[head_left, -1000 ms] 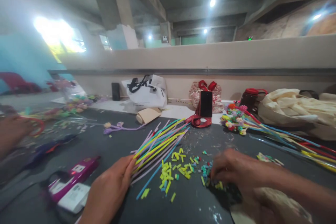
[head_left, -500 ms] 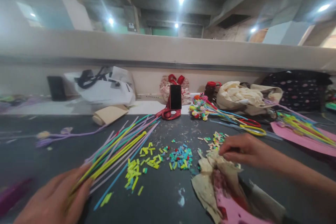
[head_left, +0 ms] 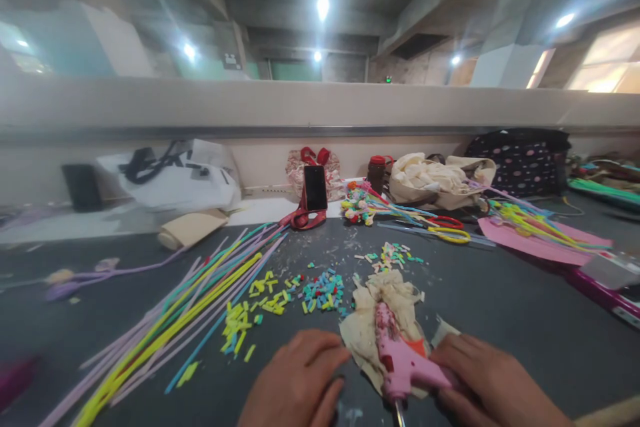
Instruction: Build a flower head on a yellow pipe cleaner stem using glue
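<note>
Dark tabletop (head_left: 500, 300): right hand (head_left: 493, 383) grips pink glue gun (head_left: 400, 360) on paper (head_left: 395, 293); left hand (head_left: 295, 383) lies curled.

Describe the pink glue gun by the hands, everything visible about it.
The pink glue gun looks like glossy plastic, with an orange-red part beside its body. It lies flat on crumpled beige paper on the dark table, its barrel running away from the person. A thin metal-looking piece juts from its near end. The right hand grips the handle. The left hand rests beside the paper, apart from the gun.
</note>
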Available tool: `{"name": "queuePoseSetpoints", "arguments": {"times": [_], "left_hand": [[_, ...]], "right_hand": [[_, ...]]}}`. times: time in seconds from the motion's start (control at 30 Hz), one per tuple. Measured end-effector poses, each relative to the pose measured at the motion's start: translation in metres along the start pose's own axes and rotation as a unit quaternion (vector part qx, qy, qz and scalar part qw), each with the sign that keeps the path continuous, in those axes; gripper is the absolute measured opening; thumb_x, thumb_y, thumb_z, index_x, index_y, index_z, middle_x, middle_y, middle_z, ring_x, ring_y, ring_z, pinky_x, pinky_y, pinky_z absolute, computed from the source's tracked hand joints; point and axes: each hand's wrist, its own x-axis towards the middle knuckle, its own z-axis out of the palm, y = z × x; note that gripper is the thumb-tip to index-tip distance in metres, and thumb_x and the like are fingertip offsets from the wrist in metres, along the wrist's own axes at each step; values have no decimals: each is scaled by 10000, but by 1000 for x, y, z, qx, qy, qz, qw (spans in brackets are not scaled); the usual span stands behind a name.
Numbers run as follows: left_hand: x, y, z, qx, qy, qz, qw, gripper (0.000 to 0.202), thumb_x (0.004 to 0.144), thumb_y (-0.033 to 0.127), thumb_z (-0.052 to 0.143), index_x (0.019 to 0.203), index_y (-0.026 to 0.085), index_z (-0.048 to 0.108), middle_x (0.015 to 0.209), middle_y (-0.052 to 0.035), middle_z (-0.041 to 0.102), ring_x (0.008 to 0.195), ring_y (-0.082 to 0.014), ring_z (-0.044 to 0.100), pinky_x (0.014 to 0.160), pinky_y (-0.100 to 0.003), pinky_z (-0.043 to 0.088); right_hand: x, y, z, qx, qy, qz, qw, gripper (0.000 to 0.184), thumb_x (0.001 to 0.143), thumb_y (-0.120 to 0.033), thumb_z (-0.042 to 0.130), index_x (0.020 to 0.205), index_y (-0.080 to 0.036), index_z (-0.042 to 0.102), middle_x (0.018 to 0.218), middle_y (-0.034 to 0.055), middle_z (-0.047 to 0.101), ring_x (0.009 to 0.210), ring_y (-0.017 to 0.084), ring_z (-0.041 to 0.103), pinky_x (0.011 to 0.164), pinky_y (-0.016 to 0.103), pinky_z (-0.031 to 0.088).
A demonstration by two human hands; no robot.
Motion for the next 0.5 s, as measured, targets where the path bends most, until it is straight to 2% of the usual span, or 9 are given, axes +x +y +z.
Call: {"name": "queuePoseSetpoints", "arguments": {"times": [0.03,0.13,0.23,0.3,0.4,0.5], "left_hand": [[6,5,5,-14,3,0,1000,287,728,194,524,989,304,573,1000,26,657,913,-153,599,741,-244,496],[21,13,20,-14,-60,0,998,283,747,186,494,999,299,562,1039,4,645,945,-189,575,742,-299,475],[27,12,30,10,-116,3,993,237,775,200,480,972,298,570,989,-2,659,925,-201,576,686,-286,452],[26,10,35,19,-128,4,992,246,783,216,485,1002,301,560,1020,-4,651,955,-204,564,679,-275,435],[22,7,42,30,-121,-3,992,254,790,217,483,1017,301,560,1051,-6,643,977,-197,551,687,-264,414],[21,7,46,39,-111,-11,993,246,794,209,480,1007,293,568,1057,-7,646,990,-193,547,690,-261,406]], "right_hand": [[-1,0,-3,29,3,1,1000,135,816,-244,459,882,-235,577,834,57,623,787,222,583,696,327,463],[-5,1,-11,117,13,18,993,165,856,-296,415,889,-235,566,831,36,607,774,192,565,705,276,430],[-10,11,-16,221,24,45,974,209,863,-359,406,848,-231,570,803,11,590,751,169,554,678,225,407],[-12,20,-17,291,36,58,954,256,862,-390,393,833,-226,587,789,0,577,742,166,541,657,213,396],[-11,31,-19,397,59,89,911,271,824,-424,454,853,-215,624,789,-3,577,759,180,518,663,224,389],[-7,33,-23,517,104,147,837,273,774,-447,538,766,-194,639,675,-17,552,660,152,490,607,218,390]]}}
